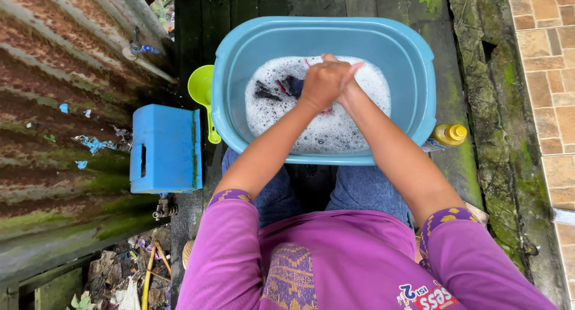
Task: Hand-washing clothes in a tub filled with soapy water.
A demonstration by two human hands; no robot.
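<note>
Basin (239,76) holds suds, dark cloth (281,87), hands (328,79).

- To your left a blue plastic block (165,148) with a slot handle lies flat on the dark wet planks (197,23)
- A lime-green scoop (202,91) rests just beside it, its handle pointing toward you
- On your right a yellow bottle (449,134) with an orange cap lies tipped on its side
- A rusty corrugated metal sheet (54,124), mossy in patches, fills your left edge, with a small tap (139,46) against it
- Beyond a mossy concrete strip (491,106) you have tan paving bricks (548,64)
- Litter and dead leaves (126,268) sit at lower left
</note>
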